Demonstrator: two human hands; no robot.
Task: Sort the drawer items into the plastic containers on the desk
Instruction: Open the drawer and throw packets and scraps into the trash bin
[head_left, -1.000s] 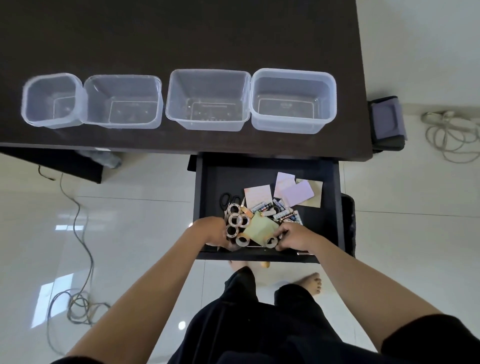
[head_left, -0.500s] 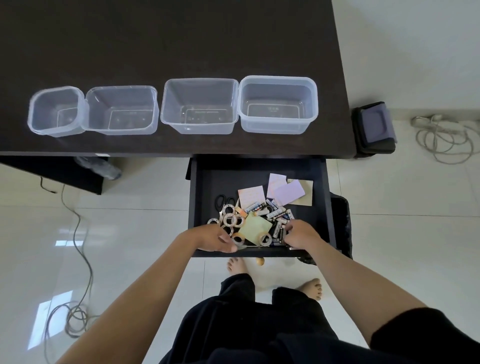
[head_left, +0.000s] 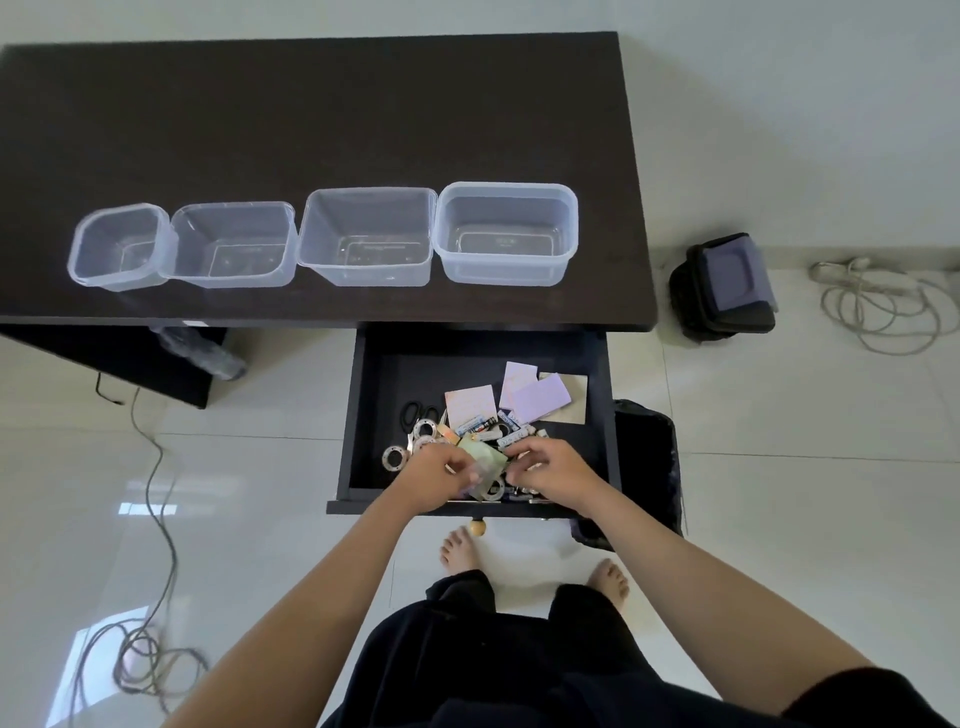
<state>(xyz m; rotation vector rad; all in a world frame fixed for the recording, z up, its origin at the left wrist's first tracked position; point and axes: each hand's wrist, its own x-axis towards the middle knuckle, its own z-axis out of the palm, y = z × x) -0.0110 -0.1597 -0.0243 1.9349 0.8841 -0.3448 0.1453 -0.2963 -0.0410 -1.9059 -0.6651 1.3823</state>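
Note:
An open dark drawer (head_left: 395, 374) under the desk (head_left: 311, 130) holds tape rolls (head_left: 396, 458), black scissors (head_left: 415, 413), batteries (head_left: 511, 431), pink notes (head_left: 470, 408) and purple notes (head_left: 537, 397). Both hands meet at a yellow-green note pad (head_left: 485, 456) near the drawer's front. My left hand (head_left: 434, 478) has its fingers closed on the pad's left side, blurred. My right hand (head_left: 553, 470) curls at the pad's right edge; its grip is unclear. In a row on the desk stand clear containers (head_left: 124, 278), (head_left: 228, 275), (head_left: 363, 274), (head_left: 501, 270), each with nothing inside.
A black bin with a purple lid (head_left: 727, 280) stands on the floor right of the desk, with a coiled white cable (head_left: 878, 306) beyond it. A dark bag (head_left: 649, 457) sits beside the drawer's right side. A grey cable (head_left: 150, 654) trails on the left floor.
Both hands moved inward from the drawer's front corners to meet at the yellow-green pad. The head pulled back, so more of the desk and floor shows.

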